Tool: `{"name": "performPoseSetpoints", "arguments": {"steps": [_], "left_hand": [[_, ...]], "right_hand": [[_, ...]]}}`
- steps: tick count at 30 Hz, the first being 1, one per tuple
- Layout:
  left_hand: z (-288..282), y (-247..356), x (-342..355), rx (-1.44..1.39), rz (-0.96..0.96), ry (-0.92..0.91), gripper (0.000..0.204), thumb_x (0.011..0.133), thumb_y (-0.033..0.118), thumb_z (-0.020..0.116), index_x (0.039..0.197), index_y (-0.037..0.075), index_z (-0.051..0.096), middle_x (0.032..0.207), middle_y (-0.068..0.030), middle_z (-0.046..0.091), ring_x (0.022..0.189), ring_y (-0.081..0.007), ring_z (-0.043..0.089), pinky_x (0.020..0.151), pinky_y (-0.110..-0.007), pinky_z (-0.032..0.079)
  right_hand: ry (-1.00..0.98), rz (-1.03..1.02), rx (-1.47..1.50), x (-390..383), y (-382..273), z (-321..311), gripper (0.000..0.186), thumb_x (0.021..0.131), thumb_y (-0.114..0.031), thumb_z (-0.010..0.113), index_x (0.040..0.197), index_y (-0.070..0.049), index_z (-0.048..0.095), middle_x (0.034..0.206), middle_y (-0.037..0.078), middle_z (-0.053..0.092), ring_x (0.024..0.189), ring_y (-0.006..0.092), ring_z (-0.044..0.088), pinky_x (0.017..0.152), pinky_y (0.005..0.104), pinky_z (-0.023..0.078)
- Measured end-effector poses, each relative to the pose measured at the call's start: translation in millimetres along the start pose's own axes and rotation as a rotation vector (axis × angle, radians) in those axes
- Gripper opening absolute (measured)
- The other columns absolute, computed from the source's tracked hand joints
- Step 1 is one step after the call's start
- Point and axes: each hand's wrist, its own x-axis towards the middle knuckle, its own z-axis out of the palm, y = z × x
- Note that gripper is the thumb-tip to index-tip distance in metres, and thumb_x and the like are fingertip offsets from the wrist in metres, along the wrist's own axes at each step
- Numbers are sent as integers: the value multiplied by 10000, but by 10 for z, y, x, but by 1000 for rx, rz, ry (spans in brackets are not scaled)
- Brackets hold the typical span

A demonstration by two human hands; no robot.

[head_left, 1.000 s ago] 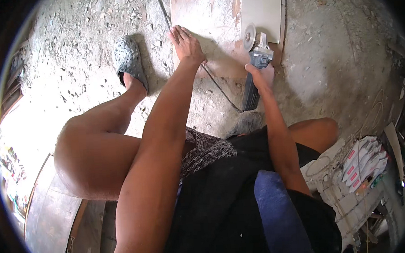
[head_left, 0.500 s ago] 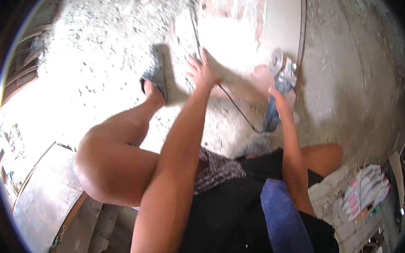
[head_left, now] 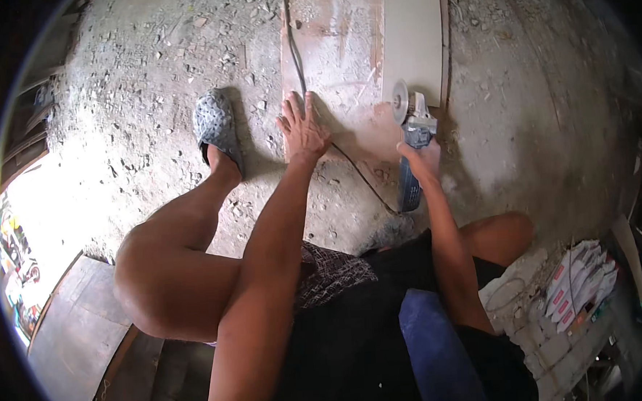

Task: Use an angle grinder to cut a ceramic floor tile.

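Note:
My left hand (head_left: 303,129) lies palm down with spread fingers on a dusty pinkish board (head_left: 331,51), over a dark cable (head_left: 363,176). A pale cream strip panel (head_left: 410,29) lies along the board's right side. Fingers of my right hand (head_left: 422,155) are wrapped round the body of an angle grinder (head_left: 413,181), whose cutting disc (head_left: 400,102) is upright near the panel's lower end. Whether the disc touches anything is hard to tell. The cable runs from the grinder's rear under my left hand and up the board's left edge.
Gritty concrete floor (head_left: 149,115) surrounds the board. My slippered foot (head_left: 215,122) is left of it, both knees bent. At lower left are metal-looking sheets (head_left: 80,307); at lower right, stacked white packages (head_left: 579,281) and broken slabs. Dark clutter lines both rims.
The view has shifted, so board, hands and grinder sit lower in the picture. The cable's upper stretch has moved right, onto the board's left edge. Both hands keep much the same pose.

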Motion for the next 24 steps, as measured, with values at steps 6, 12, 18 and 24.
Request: {"name": "performPoseSetpoints", "arguments": {"steps": [6, 12, 18, 24], "left_hand": [[223, -115, 69, -180, 79, 151, 890, 862, 369, 607, 1599, 194, 139, 1652, -225, 34, 1505, -484, 39, 1162, -688, 67], [238, -191, 95, -180, 70, 145, 1055, 794, 712, 636, 1601, 241, 148, 1653, -227, 8, 1507, -480, -18, 1160, -684, 47], [77, -63, 99, -143, -8, -88, 1393, 551, 620, 878, 1605, 305, 23, 1619, -279, -171, 1473, -521, -169, 1149, -694, 2], [109, -122, 157, -177, 15, -65, 1456, 530, 647, 885, 1596, 331, -54, 1580, -308, -260, 1446, -535, -234, 1124, -707, -58]], "right_hand": [[-57, 157, 5, 34, -139, -10, 319, 706, -171, 776, 954, 4, 680, 851, 55, 674, 765, 184, 626, 716, 366, 511], [22, 140, -72, -58, -134, 28, 365, 678, -193, 779, 965, 18, 696, 877, 79, 705, 782, 191, 654, 731, 357, 521], [-10, 178, -120, -62, -105, 60, 416, 671, -193, 783, 1022, 10, 690, 923, 104, 719, 828, 216, 667, 769, 367, 523], [12, 100, -167, -50, -158, 122, 431, 663, -197, 799, 1027, 2, 685, 950, 113, 717, 853, 229, 675, 781, 369, 524]]}}
